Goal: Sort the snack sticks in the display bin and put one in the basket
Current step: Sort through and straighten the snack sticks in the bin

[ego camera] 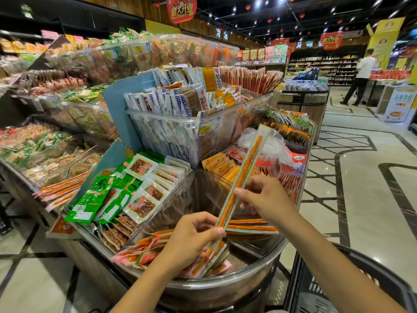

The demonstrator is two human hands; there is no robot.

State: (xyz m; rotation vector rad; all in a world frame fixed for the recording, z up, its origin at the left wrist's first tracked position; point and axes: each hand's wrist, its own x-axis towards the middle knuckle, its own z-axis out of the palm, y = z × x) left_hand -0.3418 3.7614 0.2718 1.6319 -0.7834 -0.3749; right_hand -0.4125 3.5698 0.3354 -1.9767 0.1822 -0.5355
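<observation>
A long orange snack stick [244, 170] in a clear wrapper stands tilted above the display bin [259, 265]. My right hand [264, 197] pinches it near the middle. My left hand [191, 236] grips its lower end together with a bundle of several sticks that fans down into the bin. More orange and pink snack sticks [144, 249] lie flat on the bin floor, and another stack [252, 228] lies at the bin's right side. The dark shopping basket [316, 288] sits at the lower right, below my right forearm.
Clear bins of green and white snack packets [126, 193] lie left of the display bin, and white packets [171, 105] fill the tier above. Orange packets [225, 166] sit behind. A person [361, 77] stands far off in the tiled aisle at right.
</observation>
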